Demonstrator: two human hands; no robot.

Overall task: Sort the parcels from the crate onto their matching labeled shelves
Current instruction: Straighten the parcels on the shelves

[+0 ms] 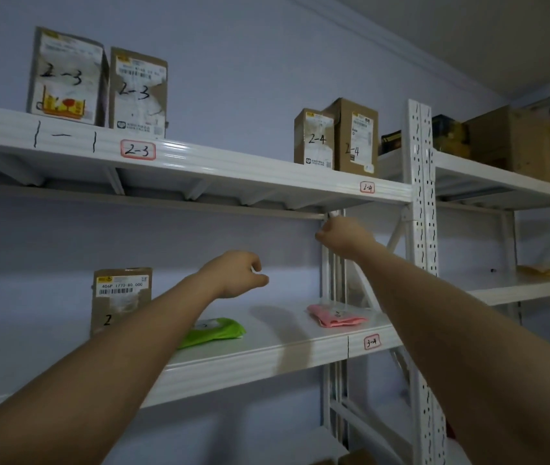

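Both arms are out over the lower shelf [267, 350]. The left hand [238, 275] is loosely curled, fingers near the thumb, nothing visible in it, hanging above the shelf between the green pouch [215, 332] and the pink pouch [335, 316]. The right hand [342, 234] is up by the rear white upright [329, 280], just under the upper shelf [199, 156]; it looks clenched, though whether it grips anything I cannot tell (knuckles face away). The pink pouch lies flat at the right end, above the 3-4 tag [372, 343]. The green pouch lies flat left of centre, partly behind the left forearm. A brown box [121, 298] stands upright at the far left. On the upper shelf, two boxes marked 2-3 [99, 80] stand above the 2-3 tag [137, 150], and two marked 2-4 [335, 137] above the 2-4 tag [367, 187]. No crate in view.
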